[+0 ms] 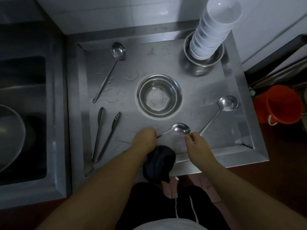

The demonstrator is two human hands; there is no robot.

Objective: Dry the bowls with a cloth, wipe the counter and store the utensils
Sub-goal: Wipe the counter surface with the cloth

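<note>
the left hand grips the handle end of a spoon, fingers curled round it, and a dark cloth is bunched under the same hand, hanging over the near edge of the steel bench. the right hand sits just beside the spoon's bowl, at about 4 o'clock from it, thumb and forefinger close together near the bowl's rim; whether they actually touch or pinch it cannot be told.

at 12 o'clock from the spoon stands a steel bowl, upright in the middle of the bench. at 1 o'clock from that bowl, in the far right corner, a stack of white bowls rises out of nested steel bowls. a ladle lies at 3 o'clock from the middle bowl, its handle running down toward the right hand. another ladle lies at 10 o'clock, its handle slanting toward the near left. tongs lie at 8 o'clock, arms spread apart, their joined end near the front edge.

a sink lies to the left of the bench, with a large metal basin in it. a red bucket stands on the floor to the right.
</note>
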